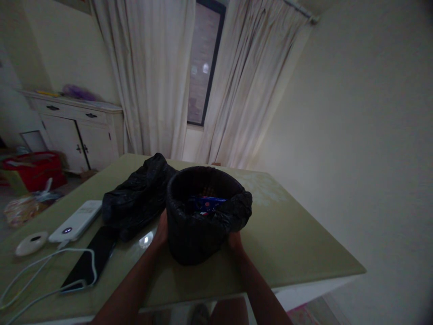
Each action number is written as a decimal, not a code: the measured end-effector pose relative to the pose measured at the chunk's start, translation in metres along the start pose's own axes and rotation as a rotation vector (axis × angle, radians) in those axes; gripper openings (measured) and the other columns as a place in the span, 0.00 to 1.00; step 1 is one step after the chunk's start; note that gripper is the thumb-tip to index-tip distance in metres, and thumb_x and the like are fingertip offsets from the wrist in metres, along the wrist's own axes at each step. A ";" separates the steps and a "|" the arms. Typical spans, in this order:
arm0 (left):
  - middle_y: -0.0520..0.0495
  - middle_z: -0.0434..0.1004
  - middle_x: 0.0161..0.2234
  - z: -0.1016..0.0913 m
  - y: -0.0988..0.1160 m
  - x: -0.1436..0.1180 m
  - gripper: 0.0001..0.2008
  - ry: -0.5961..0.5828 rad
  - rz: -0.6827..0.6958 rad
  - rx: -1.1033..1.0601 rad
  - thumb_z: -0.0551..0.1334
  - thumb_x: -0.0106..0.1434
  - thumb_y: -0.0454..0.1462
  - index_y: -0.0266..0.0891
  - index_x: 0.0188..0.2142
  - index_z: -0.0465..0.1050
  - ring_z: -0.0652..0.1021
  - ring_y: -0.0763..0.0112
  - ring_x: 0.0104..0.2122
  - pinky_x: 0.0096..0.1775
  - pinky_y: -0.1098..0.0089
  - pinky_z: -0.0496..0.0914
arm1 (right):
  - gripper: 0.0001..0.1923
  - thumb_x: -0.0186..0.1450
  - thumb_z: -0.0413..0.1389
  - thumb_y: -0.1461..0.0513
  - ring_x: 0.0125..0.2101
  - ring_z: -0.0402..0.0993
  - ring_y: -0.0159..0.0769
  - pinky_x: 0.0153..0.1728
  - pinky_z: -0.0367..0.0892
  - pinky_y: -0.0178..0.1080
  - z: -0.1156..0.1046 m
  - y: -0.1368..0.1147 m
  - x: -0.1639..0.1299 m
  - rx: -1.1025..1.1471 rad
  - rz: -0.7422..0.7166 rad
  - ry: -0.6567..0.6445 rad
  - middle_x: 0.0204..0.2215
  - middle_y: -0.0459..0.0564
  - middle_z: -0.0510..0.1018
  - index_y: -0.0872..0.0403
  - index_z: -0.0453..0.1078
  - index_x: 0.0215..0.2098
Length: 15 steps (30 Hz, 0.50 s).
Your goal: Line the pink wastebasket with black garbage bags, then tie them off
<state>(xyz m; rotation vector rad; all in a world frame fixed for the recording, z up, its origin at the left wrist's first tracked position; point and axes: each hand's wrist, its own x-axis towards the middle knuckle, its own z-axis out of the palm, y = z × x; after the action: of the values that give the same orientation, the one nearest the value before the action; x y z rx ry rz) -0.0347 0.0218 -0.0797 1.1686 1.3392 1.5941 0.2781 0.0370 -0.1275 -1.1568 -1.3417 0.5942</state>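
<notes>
A small black bin [199,225] lined with a black plastic bag stands on the green table [297,239]. Blue packaging [206,204] shows inside it. My left hand [161,231] presses against the bin's left side and my right hand [234,241] against its lower right side, so both hold the bin between them. A crumpled black plastic bag [135,201] lies on the table just left of the bin, touching it.
Left of the bag lie a dark phone [91,262] with a white cable [40,271], a white power bank [76,221] and a round white object [31,243]. A white cabinet [77,135], a red box [34,169] and curtains [158,76] stand behind.
</notes>
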 end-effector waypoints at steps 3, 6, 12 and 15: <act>0.39 0.84 0.36 -0.001 0.000 0.001 0.16 -0.009 0.012 0.008 0.65 0.57 0.55 0.47 0.31 0.74 0.81 0.45 0.45 0.56 0.49 0.77 | 0.35 0.68 0.57 0.38 0.66 0.75 0.59 0.69 0.69 0.55 -0.002 0.002 0.000 0.031 0.030 -0.027 0.56 0.67 0.85 0.58 0.84 0.52; 0.39 0.85 0.38 0.000 -0.001 0.001 0.15 -0.009 0.020 0.004 0.64 0.58 0.54 0.47 0.32 0.75 0.81 0.44 0.48 0.57 0.48 0.77 | 0.39 0.66 0.57 0.35 0.68 0.72 0.59 0.69 0.68 0.57 -0.002 0.005 0.000 0.023 0.045 -0.025 0.57 0.68 0.84 0.58 0.84 0.53; 0.38 0.84 0.37 0.001 0.005 -0.001 0.16 -0.019 -0.005 0.012 0.62 0.60 0.55 0.46 0.32 0.76 0.81 0.44 0.47 0.55 0.48 0.77 | 0.38 0.66 0.56 0.35 0.66 0.74 0.56 0.69 0.68 0.58 0.003 0.015 0.002 0.014 0.057 0.020 0.57 0.67 0.84 0.57 0.84 0.52; 0.38 0.84 0.38 0.000 0.008 -0.003 0.17 -0.020 -0.007 0.017 0.62 0.61 0.54 0.45 0.33 0.77 0.81 0.44 0.48 0.55 0.48 0.77 | 0.40 0.65 0.56 0.34 0.66 0.75 0.58 0.68 0.69 0.59 0.003 0.017 0.002 0.005 0.066 0.000 0.57 0.68 0.84 0.57 0.84 0.53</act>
<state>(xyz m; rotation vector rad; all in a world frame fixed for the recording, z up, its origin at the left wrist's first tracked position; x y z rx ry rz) -0.0333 0.0181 -0.0721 1.1858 1.3446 1.5656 0.2800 0.0460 -0.1418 -1.2003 -1.3054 0.6450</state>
